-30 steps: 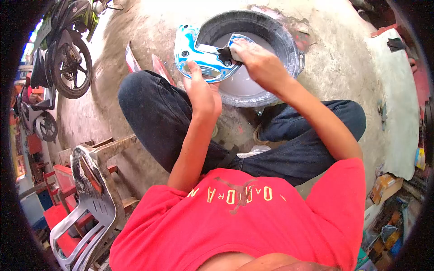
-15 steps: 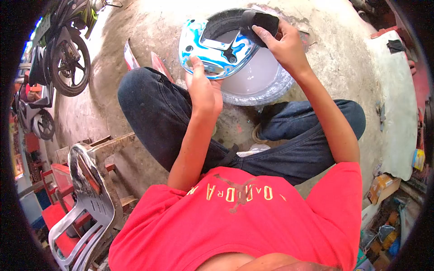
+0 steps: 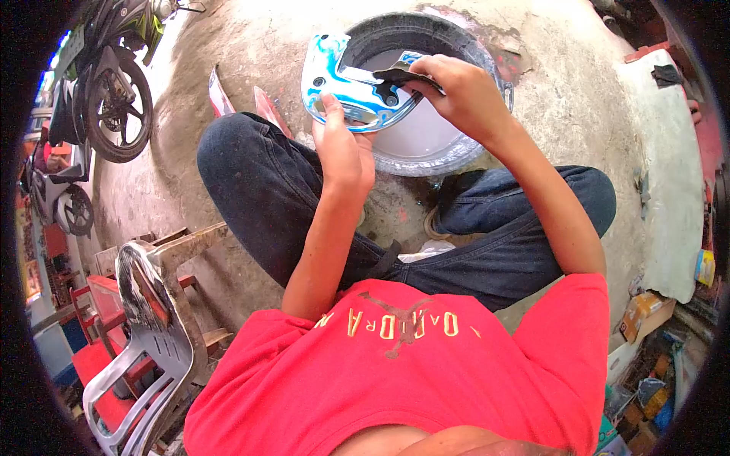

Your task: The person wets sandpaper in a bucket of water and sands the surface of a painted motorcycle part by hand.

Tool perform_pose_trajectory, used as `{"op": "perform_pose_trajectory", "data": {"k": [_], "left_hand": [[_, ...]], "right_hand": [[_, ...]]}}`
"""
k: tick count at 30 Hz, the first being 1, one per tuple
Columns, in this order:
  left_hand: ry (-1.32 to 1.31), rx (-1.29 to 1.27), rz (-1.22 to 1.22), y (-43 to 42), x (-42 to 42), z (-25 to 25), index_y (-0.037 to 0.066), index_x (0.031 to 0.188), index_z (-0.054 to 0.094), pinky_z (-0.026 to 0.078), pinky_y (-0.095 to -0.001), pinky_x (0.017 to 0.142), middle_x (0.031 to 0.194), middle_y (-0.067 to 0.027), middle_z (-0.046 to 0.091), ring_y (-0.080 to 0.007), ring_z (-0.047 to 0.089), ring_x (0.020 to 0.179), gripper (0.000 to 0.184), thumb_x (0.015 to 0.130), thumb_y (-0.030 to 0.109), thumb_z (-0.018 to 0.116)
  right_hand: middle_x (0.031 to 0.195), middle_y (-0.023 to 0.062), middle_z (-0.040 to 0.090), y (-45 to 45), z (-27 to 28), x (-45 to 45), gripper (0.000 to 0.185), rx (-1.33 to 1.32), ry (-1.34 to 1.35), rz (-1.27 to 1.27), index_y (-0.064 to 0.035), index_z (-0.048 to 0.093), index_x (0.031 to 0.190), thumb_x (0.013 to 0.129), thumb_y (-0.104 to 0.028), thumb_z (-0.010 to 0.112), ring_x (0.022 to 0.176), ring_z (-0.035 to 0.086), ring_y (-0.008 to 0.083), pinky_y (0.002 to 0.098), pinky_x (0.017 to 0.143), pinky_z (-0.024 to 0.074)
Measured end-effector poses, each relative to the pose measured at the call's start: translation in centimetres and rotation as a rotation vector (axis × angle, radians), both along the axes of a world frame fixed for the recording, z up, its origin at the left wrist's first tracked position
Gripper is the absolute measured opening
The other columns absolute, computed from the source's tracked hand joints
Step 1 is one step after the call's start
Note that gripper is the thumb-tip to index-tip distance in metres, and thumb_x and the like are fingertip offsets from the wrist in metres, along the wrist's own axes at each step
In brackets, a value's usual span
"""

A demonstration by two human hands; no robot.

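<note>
A white panel with blue swirls and dark screw holes (image 3: 323,64), probably a motorcycle body part, is tilted over a round basin (image 3: 430,166) of cloudy, greyish water. My left hand (image 3: 342,148) grips the panel's near edge, thumb on top and fingers underneath. A dark, bent sheet that looks like sandpaper (image 3: 397,74) is pinched in my right hand (image 3: 468,95). The sheet lies against the panel's right-hand part, beside a dark patch and hole. My right hand and the sheet cover some of that end.
Two pointed red-and-white panels (image 3: 268,110) lie on the concrete floor (image 3: 563,99) left of the basin. Motorcycles (image 3: 118,106) stand at the far left. A grey plastic chair (image 3: 156,342) is at lower left. A cardboard box (image 3: 645,315) and clutter sit at right.
My right hand has moved left and slightly down, bringing the dark sheet from the panel's far right end onto its surface near the hole. My left hand and the panel stay nearly in place.
</note>
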State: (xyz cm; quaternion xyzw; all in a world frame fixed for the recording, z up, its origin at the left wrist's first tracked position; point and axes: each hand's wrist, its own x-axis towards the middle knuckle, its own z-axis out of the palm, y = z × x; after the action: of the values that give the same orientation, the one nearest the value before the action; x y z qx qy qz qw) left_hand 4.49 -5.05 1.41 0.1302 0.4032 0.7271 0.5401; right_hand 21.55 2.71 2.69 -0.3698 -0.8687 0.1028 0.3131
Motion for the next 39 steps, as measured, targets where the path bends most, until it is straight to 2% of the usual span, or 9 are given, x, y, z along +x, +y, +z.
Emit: {"op": "perform_pose_trajectory", "data": {"k": [9,13,16,21,24,31,34,37,39], "left_hand": [[0.003,0.018,0.029,0.1,-0.2,-0.3,0.008,0.138,0.038,0.054,-0.0437,0.093,0.129,-0.0121,0.056,-0.0241,0.06,0.115,0.036,0.108,0.028,0.04],[0.009,0.018,0.068,0.1,0.1,0.4,0.009,0.138,0.038,0.054,-0.045,0.093,0.129,-0.0124,0.056,-0.0244,0.06,0.115,0.035,0.108,0.027,0.04],[0.006,0.025,0.069,0.1,0.0,0.1,0.009,0.138,0.038,0.054,-0.0461,0.093,0.13,-0.0127,0.055,-0.0249,0.06,0.115,0.034,0.108,0.025,0.039],[-0.021,0.048,0.056,0.1,-0.1,-0.2,0.009,0.139,0.038,0.054,-0.047,0.093,0.131,-0.0129,0.055,-0.0256,0.06,0.116,0.035,0.108,0.025,0.038],[-0.034,0.039,0.082,0.1,0.1,-0.1,0.009,0.14,0.037,0.054,-0.048,0.093,0.13,-0.0129,0.055,-0.0264,0.06,0.116,0.036,0.108,0.026,0.038],[-0.069,0.044,0.083,0.4,-0.4,-0.9,0.009,0.138,0.038,0.054,-0.0468,0.093,0.128,-0.0122,0.056,-0.0257,0.061,0.113,0.035,0.109,0.028,0.036],[0.018,0.104,0.001,0.0,-0.6,-0.4,0.043,0.153,0.006,0.051,-0.0576,0.095,0.146,-0.0173,0.04,-0.0327,0.056,0.121,0.06,0.108,0.014,0.033],[-0.021,0.004,0.045,0.0,-0.5,-0.2,0.009,0.139,0.038,0.054,-0.0459,0.095,0.132,-0.0122,0.054,-0.0254,0.059,0.117,0.035,0.109,0.027,0.036],[-0.061,0.052,0.027,0.0,-0.6,-0.3,0.009,0.14,0.038,0.054,-0.0457,0.095,0.133,-0.0121,0.054,-0.0253,0.059,0.117,0.035,0.109,0.027,0.037]], "right_hand": [[0.099,0.0165,0.07,0.6,-1.5,0.2,0.022,-0.356,0.16,-0.041,-0.0026,0.066,0.108,0.09,-0.015,0.069,0.091,0.069,0.0345,0.0392,0.079,0.0535],[0.12,0.016,0.064,-0.6,-1.9,-0.8,0.027,-0.24,0.018,-0.049,-0.0076,0.067,0.118,0.092,-0.01,0.064,0.106,0.064,0.0309,0.0393,0.09,0.0513],[0.12,0.0153,0.065,-3.4,-2.1,-2.9,0.035,-0.013,0.112,0.088,-0.0092,0.064,0.126,0.091,-0.008,0.062,0.109,0.063,0.0321,0.0415,0.093,0.0503],[0.133,0.02,0.059,-1.8,-4.0,-3.1,0.038,0.094,0.069,0.139,-0.001,0.058,0.129,0.092,-0.011,0.054,0.128,0.054,0.0345,0.0414,0.109,0.0435],[0.129,0.0257,0.06,0.3,-4.0,-1.9,0.038,-0.051,0.123,-0.071,0.0058,0.056,0.128,0.098,-0.017,0.051,0.124,0.056,0.0379,0.0426,0.108,0.0429],[0.131,0.0199,0.061,-1.9,-3.9,-3.2,0.039,0.064,0.081,0.207,-0.0009,0.056,0.131,0.094,-0.011,0.052,0.125,0.056,0.0343,0.042,0.109,0.0425],[0.127,0.0207,0.062,-0.7,-3.2,-2.5,0.039,-0.097,0.164,0.036,0.0,0.056,0.13,0.093,-0.009,0.051,0.122,0.058,0.0354,0.043,0.107,0.0444],[0.134,0.0234,0.057,-4.6,-3.5,-4.4,0.042,0.111,0.068,0.213,-0.0027,0.055,0.134,0.092,-0.006,0.057,0.126,0.055,0.036,0.0405,0.106,0.0444],[0.133,0.0229,0.058,-3.7,-3.7,-4.3,0.041,0.105,0.071,0.205,-0.0026,0.056,0.133,0.092,-0.006,0.058,0.126,0.055,0.0351,0.0412,0.107,0.0439]]}}
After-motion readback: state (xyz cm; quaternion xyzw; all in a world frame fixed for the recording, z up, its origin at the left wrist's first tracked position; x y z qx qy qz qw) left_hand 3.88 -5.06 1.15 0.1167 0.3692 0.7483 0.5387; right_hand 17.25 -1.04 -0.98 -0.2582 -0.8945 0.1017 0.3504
